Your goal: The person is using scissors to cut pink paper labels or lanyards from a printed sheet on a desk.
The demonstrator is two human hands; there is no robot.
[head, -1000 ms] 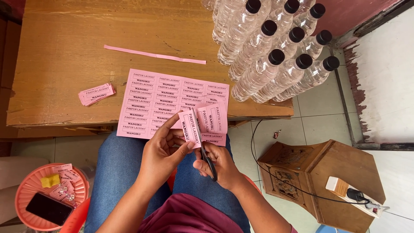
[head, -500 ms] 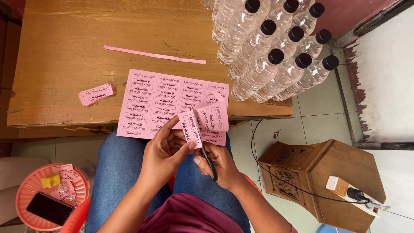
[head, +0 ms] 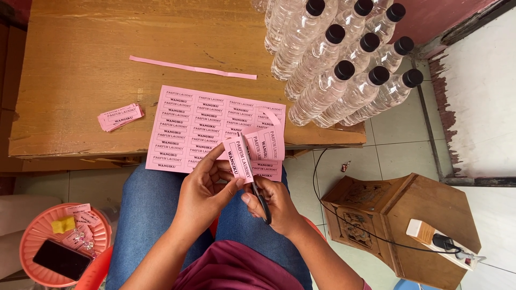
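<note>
Your left hand (head: 207, 189) pinches the pink label strip (head: 239, 158) taut just off the table's (head: 80, 80) near edge, above your lap, so the scissors (head: 258, 193), gripped in your right hand (head: 274, 207), cut cleanly; the label sheet (head: 193, 129) overhangs that edge.

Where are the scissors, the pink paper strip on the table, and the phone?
scissors (head: 262, 201), head view, on the black handle in the right hand.
pink paper strip (head: 193, 68), head view, at its middle.
phone (head: 61, 260), head view, on its dark screen.
</note>
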